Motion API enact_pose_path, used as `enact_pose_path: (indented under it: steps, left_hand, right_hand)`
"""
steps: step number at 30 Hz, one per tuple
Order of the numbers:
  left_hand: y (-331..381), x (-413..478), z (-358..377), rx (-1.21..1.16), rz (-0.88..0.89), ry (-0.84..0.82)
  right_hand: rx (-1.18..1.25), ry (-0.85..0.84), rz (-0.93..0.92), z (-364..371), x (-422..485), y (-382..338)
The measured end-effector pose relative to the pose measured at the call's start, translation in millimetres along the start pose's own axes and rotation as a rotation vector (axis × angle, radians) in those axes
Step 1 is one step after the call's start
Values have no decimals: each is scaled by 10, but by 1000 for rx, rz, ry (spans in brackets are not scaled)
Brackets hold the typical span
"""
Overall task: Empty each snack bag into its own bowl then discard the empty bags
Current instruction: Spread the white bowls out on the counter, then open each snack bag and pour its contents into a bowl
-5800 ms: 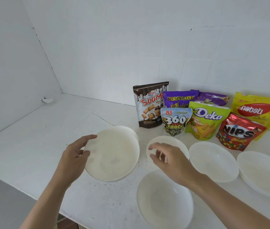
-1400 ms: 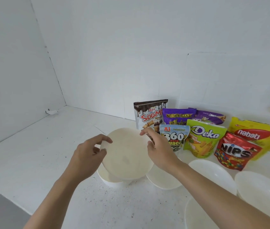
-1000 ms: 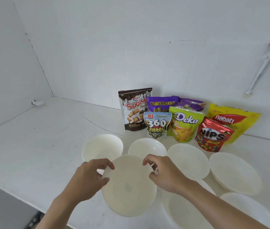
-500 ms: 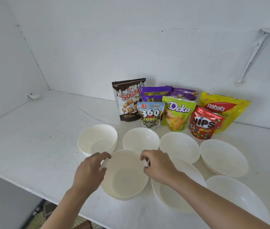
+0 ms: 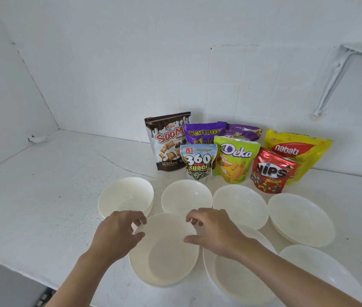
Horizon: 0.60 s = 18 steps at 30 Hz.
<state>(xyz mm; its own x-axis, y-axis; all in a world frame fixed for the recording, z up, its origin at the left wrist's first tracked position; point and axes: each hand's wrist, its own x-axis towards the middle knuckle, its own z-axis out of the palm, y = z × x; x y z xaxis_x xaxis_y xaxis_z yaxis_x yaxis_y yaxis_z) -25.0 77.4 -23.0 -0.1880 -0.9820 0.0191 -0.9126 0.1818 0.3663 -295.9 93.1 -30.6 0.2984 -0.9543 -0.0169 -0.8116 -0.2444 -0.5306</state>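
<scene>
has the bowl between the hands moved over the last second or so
Yes. The bowl came down and toward the person, away from the Soomi bag, and now sits on the counter.

Left hand (image 5: 120, 233) and right hand (image 5: 215, 231) hold the front bowl (image 5: 164, 260) by its rim, snack bags (image 5: 235, 159) standing behind

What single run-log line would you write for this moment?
phase: setup | left hand: holds front bowl rim | right hand: holds same rim | snack bags: upright, untouched | other bowls: empty
</scene>
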Motion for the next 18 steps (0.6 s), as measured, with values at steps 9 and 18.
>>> enact_pose_path:
  steps: [9, 18]
  left_hand:
    - [614, 688, -500, -412, 169, 383]
    - [1035, 1539, -95, -1098, -196, 143]
  right_hand:
    - [304, 566, -118, -655, 369, 54]
    - [686, 668, 335, -847, 909, 343]
